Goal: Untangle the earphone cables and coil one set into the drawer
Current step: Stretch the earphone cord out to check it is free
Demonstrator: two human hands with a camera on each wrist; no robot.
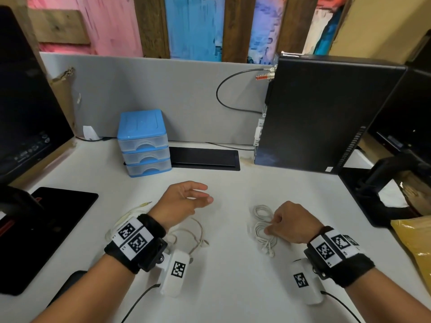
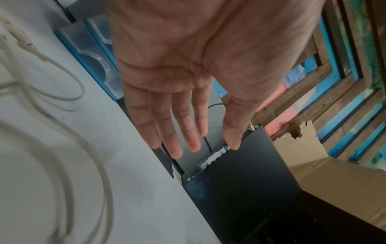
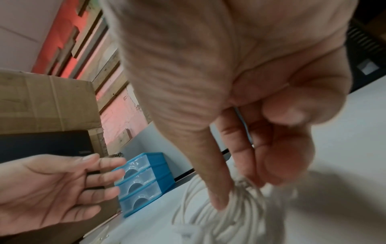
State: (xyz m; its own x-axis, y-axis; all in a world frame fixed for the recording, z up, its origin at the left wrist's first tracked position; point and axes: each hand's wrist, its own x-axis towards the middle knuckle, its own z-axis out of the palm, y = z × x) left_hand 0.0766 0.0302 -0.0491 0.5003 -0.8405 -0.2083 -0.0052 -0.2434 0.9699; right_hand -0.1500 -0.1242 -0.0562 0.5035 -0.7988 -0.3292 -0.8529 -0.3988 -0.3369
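A coiled white earphone set [image 1: 263, 227] lies on the white desk, and my right hand [image 1: 277, 223] pinches its loops between thumb and forefinger; the right wrist view shows the same white coil [image 3: 225, 214] under my fingertips [image 3: 219, 203]. A second, cream earphone set [image 1: 196, 231] lies loose under my left wrist, its cable [image 2: 69, 156] blurred in the left wrist view. My left hand [image 1: 198, 194] hovers above the desk with straight fingers [image 2: 173, 132], holding nothing. The blue three-drawer unit [image 1: 144, 145] stands at the back with all drawers closed.
A black computer tower [image 1: 314, 113] stands at the back right beside a black cable tray [image 1: 205, 158]. A monitor [image 1: 25, 101] and its black base [image 1: 51, 224] fill the left. A monitor stand [image 1: 382, 190] and a yellow bag [image 1: 417, 248] sit on the right.
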